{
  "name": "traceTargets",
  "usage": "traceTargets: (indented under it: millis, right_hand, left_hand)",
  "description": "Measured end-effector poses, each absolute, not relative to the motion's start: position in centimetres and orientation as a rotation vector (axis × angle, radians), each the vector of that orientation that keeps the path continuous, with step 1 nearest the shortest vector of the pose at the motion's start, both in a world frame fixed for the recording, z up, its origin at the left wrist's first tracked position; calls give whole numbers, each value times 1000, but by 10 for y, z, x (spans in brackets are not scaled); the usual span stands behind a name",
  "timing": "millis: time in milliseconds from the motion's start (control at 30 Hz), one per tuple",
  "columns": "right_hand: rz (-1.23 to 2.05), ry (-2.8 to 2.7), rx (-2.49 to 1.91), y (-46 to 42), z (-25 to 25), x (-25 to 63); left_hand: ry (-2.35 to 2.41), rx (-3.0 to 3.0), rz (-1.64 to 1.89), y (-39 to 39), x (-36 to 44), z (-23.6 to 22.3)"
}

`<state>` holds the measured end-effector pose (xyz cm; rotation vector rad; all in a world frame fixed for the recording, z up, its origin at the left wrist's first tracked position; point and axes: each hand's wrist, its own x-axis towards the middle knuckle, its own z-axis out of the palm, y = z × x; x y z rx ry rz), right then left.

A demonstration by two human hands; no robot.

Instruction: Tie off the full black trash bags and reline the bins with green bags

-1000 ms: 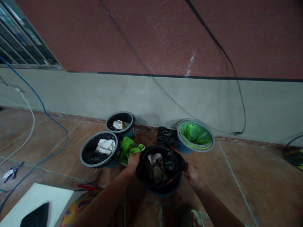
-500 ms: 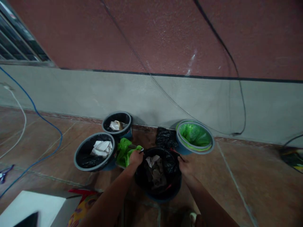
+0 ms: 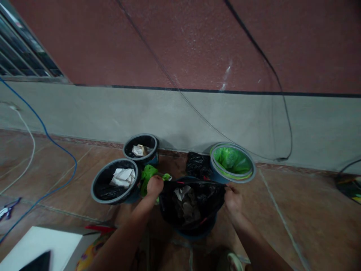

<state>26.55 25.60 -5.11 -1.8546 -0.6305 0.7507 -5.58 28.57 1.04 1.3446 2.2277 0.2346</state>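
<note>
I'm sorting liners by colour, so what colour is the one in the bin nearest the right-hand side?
Bright green liner, plain to see in the head view.

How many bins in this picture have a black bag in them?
3: the back-left bin, the front-left bin, and the middle bin between the left hand and right hand. The green-lined stack at right may hide more.
</note>
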Motion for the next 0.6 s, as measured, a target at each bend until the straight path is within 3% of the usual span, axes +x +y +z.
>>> traceTargets:
  millis: [300,600]
  right_hand:
    - [1035,-817,-1935,248,-47,248]
    - [1044,-851,-1564,251,-21,253]
  left_hand:
    - [1925,1789,321,288,-21,3]
    - [1812,1901,120,292,1,5]
